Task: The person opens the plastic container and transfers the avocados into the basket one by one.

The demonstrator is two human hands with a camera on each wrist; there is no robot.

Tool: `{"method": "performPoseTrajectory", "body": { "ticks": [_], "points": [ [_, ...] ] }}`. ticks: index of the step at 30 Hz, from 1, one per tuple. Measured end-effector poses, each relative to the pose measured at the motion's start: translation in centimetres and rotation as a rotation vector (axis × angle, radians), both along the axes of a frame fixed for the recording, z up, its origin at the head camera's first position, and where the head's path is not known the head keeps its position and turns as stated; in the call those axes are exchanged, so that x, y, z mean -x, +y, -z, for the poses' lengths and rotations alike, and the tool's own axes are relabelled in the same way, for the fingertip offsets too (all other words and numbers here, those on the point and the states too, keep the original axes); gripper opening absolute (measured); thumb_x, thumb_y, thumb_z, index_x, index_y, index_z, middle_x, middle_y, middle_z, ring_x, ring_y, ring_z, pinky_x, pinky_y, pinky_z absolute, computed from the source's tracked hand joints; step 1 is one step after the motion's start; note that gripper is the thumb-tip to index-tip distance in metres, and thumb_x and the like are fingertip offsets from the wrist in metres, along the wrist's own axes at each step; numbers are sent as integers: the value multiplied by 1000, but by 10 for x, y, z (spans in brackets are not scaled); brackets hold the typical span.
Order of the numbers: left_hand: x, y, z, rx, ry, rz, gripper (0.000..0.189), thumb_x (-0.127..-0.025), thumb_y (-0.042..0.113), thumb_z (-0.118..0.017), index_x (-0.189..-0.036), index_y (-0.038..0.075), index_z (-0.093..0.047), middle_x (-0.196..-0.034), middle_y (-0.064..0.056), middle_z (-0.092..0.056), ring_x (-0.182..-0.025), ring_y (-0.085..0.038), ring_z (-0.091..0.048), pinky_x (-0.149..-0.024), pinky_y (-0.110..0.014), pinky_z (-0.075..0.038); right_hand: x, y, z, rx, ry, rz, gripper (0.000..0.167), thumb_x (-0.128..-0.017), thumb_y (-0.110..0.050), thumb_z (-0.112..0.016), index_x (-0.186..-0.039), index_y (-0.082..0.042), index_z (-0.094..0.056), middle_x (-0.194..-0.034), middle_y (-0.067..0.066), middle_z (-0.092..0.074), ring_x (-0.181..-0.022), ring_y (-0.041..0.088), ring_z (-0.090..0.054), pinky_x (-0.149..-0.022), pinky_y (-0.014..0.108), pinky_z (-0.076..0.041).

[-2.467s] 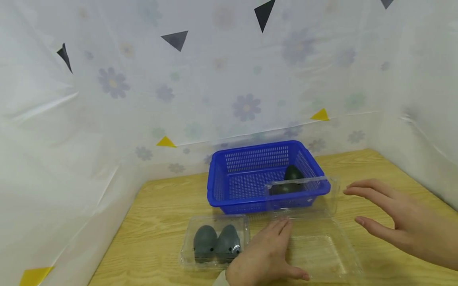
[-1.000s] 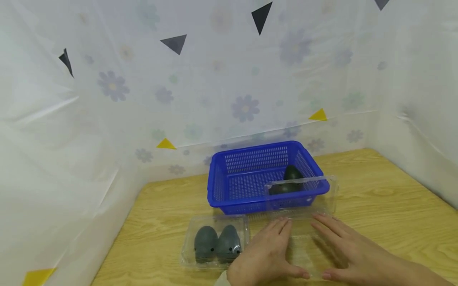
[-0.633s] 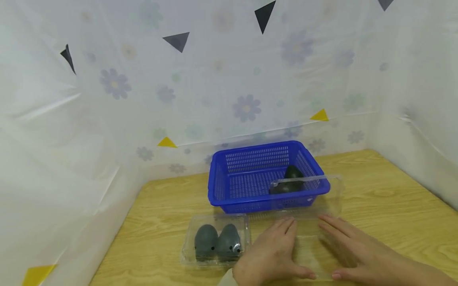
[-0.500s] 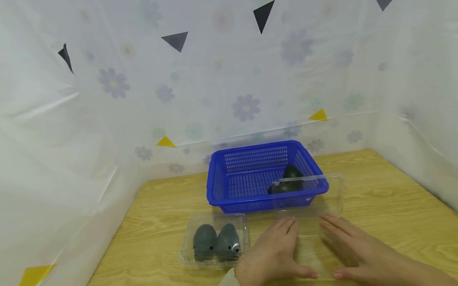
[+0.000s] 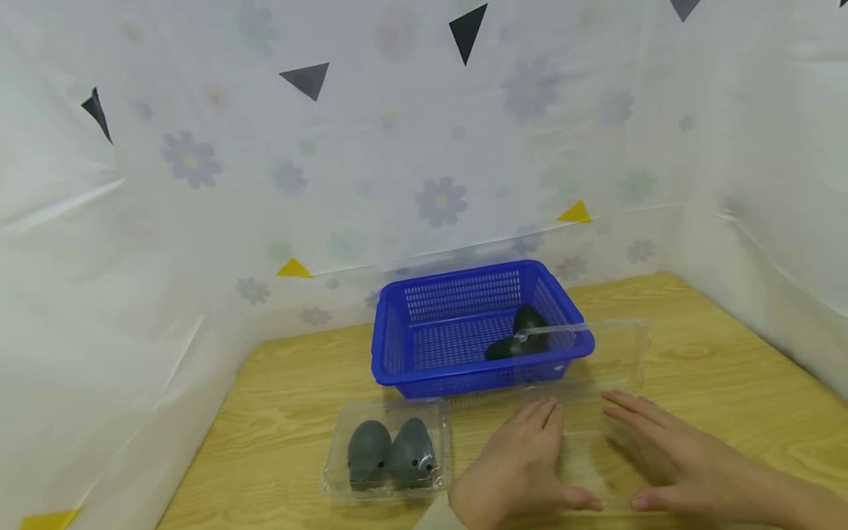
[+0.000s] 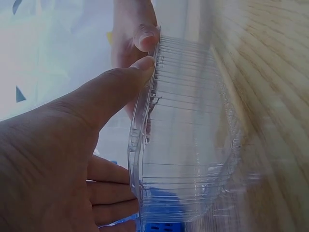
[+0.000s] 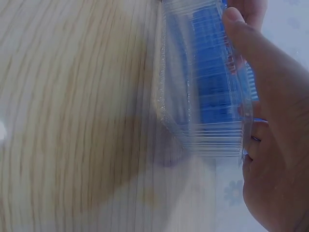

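Observation:
A clear plastic clamshell box (image 5: 586, 460) sits on the table with its lid (image 5: 612, 361) raised at the back, overlapping the basket's front right corner. My left hand (image 5: 517, 467) rests along the box's left side, fingers extended and thumb at the near rim. On the opposite side my right hand (image 5: 695, 467) touches the rim, its fingers stretched forward. The left wrist view has the ribbed box wall (image 6: 183, 121) beside my thumb. In the right wrist view, the thumb (image 7: 251, 41) lies against the rim. Nothing shows inside this box.
Left of the hands, a closed clear box (image 5: 336, 460) contains two dark green avocado-like fruits (image 5: 369, 449). Behind stands a blue plastic basket (image 5: 424, 379) with two more dark fruits (image 5: 530, 320) at its right end. Flowered white sheeting (image 5: 397, 147) surrounds the wooden table (image 5: 285, 412).
My right hand has come in from the right and down onto the open box. Since then, both hands and the box have shifted right relative to the basket. The closed box stays put.

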State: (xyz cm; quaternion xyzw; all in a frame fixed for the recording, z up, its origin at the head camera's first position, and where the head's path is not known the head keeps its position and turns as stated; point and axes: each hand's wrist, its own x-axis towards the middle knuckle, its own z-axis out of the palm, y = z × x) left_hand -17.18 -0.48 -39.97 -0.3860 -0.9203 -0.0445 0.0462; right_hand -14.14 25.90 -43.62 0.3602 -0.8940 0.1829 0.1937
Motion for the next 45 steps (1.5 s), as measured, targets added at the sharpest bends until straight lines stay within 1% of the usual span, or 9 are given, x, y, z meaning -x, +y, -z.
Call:
{"method": "performPoseTrajectory", "body": {
  "ticks": [9,19,22,25,32,35,37,42,45],
  "points": [
    [3,20,-3,-5,56,14,107,-72,83,-61,-148,10,-43,-148,3,-48,-139,-10,-44,-114,-23,-39,5,19,0,35,-36,20,107,-64,-43,-90,-151,-7,-39,-158,2,-35,-147,-9,-13,-108,-3,-10],
    [5,40,-1,28,9,-20,115,-69,86,-60,-154,14,-33,-154,5,-42,-143,-9,-39,-116,-22,-35,-1,32,-3,35,-119,101,107,-66,-37,-90,-154,-15,-34,-161,-6,-30,-146,-12,-12,-102,-5,-10],
    [5,45,-1,32,11,-24,114,-69,87,-60,-154,15,-33,-154,5,-42,-142,-8,-39,-116,-21,-35,-2,37,-3,20,-147,145,101,-72,-29,-87,-155,-19,-32,-161,-11,-27,-143,-16,-12,-103,6,-30],
    [5,51,-2,53,8,-28,113,-69,87,-58,-153,16,-36,-152,6,-43,-142,-7,-39,-116,-21,-35,-1,41,-2,18,-165,204,90,-79,-21,-82,-155,-23,-34,-159,-20,-26,-137,-23,-14,-88,13,-45],
    [2,67,-2,90,29,-31,110,-69,90,-54,-149,15,-42,-150,8,-44,-143,-6,-37,-118,-19,-29,3,48,9,141,-228,308,66,-93,-18,-69,-151,-26,-39,-155,-15,-33,-129,-28,-15,-91,-5,-19],
    [1,72,-2,100,62,-29,108,-68,91,-54,-145,16,-45,-146,9,-47,-140,-5,-40,-118,-18,-30,3,50,11,160,-258,348,63,-95,-20,-67,-151,-27,-39,-154,-5,-37,-126,-29,-14,-88,-5,-17],
    [1,75,-2,109,67,-33,107,-68,91,-53,-145,17,-45,-144,10,-47,-139,-4,-40,-117,-18,-30,3,51,12,164,-263,361,64,-94,-20,-67,-151,-27,-39,-154,-1,-39,-127,-29,-14,-95,5,-28],
    [1,83,0,115,55,-42,109,-67,93,-50,-146,17,-44,-146,10,-46,-139,-3,-40,-117,-18,-31,-1,52,15,149,-189,364,71,-90,-19,-72,-152,-25,-38,-152,-6,-38,-128,-27,-14,-104,5,-25],
    [0,87,2,110,77,-40,109,-67,93,-50,-145,17,-45,-144,10,-47,-138,-3,-41,-116,-18,-32,-2,54,18,159,-142,344,73,-88,-15,-74,-152,-21,-39,-151,-12,-36,-130,-25,-14,-96,-7,-8]
  ]
}}
